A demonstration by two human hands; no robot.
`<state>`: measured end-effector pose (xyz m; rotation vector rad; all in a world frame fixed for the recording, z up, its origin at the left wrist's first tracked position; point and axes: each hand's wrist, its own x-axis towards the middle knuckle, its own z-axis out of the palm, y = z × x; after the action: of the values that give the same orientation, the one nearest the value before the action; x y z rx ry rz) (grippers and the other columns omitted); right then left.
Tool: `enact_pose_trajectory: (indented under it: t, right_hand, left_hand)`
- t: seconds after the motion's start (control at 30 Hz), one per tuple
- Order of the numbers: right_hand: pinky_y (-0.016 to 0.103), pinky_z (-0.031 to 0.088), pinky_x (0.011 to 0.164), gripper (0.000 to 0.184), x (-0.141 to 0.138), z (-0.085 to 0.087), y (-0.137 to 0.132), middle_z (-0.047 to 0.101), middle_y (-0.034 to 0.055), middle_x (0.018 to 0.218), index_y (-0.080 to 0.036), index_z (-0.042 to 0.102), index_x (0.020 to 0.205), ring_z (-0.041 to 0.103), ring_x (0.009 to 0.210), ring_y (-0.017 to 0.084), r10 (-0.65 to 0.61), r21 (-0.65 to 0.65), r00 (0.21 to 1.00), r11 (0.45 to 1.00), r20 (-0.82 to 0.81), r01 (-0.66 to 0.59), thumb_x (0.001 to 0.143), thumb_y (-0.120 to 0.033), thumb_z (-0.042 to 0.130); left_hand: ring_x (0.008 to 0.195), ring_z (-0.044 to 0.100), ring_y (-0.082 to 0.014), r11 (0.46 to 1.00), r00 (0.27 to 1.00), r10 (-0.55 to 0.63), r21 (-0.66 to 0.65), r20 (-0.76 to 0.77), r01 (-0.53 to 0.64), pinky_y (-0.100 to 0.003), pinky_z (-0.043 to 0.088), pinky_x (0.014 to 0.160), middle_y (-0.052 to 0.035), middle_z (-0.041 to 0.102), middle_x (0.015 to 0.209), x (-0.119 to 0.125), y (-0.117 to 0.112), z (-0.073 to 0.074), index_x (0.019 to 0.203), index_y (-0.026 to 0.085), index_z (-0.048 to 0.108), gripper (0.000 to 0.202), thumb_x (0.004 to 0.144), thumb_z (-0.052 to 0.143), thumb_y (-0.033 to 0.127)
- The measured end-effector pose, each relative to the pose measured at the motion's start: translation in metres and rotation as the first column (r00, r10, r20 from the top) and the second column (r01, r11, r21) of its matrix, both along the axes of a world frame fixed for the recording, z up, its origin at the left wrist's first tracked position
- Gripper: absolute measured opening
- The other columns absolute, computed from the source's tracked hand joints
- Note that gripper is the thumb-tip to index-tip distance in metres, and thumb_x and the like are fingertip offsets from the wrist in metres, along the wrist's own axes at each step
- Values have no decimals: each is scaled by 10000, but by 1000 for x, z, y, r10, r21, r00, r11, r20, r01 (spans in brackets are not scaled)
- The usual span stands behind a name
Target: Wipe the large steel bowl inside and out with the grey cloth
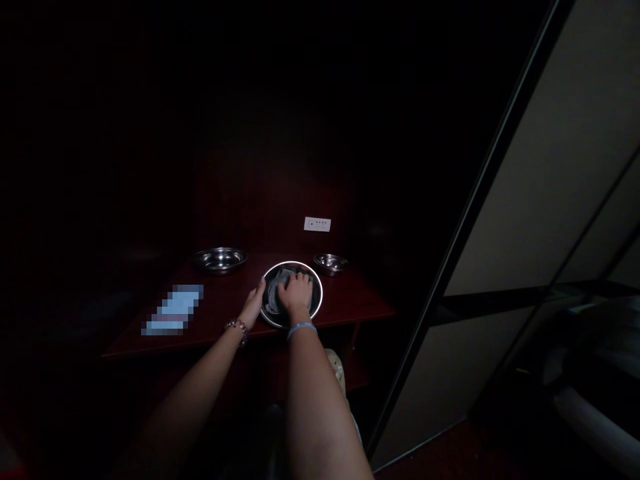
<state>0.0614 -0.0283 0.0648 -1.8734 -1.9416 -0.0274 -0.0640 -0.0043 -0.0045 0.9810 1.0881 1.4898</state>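
A steel bowl (316,293) sits near the front edge of a dark red table (350,303). Inside it lies a grey cloth (276,288). My right hand (296,292) presses down on the cloth with its fingers curled over it. My left hand (254,305) rests against the bowl's left rim, holding it steady. A bead bracelet is on my left wrist and a pale band on my right.
Two more steel bowls stand behind: a wide one (221,259) at the left and a small one (331,263) at the right. A blurred pale patch (173,309) lies on the table's left. A white socket plate (317,224) is on the back wall. A sliding door (525,220) stands at the right.
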Motion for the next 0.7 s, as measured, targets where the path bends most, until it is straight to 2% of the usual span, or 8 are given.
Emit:
enact_pose_trajectory:
  t: [0.2,0.37,0.5,0.7]
  right_hand:
    - [508,433,1236,496,9,-6,5,586,199,1705,-197,690,1545,521,1551,380,55,12,998,998,29,-56,1098,-357,548]
    - [476,415,1269,523,5,-2,-1,559,235,1715,-107,635,1566,510,1559,369,103,1,991,995,91,-103,1097,-320,538]
    - [471,429,1262,516,1,-1,-2,598,236,1666,-100,626,1551,524,1533,364,189,2,977,982,101,-190,1086,-306,541]
    - [462,428,1279,566,8,-8,1,552,247,1709,-82,592,1587,526,1543,357,106,-9,993,994,52,-105,1068,-300,533]
  left_hand:
    - [1187,833,-344,1000,1000,16,-15,6,-15,-473,593,1169,-167,888,1038,1,1,0,1094,178,849,579,999,695,727]
    - [1206,829,-343,999,1000,16,-38,-6,-16,-478,585,1178,-174,884,1052,1,-2,1,1081,169,833,596,1033,634,729]
    - [1257,811,-359,999,1000,30,-36,6,-29,-495,573,1194,-198,876,1131,2,-3,2,1080,174,813,605,1024,631,749]
    - [1305,789,-359,1000,999,21,-13,-29,-21,-488,554,1216,-202,872,1171,-1,3,-5,1097,177,818,642,997,642,786]
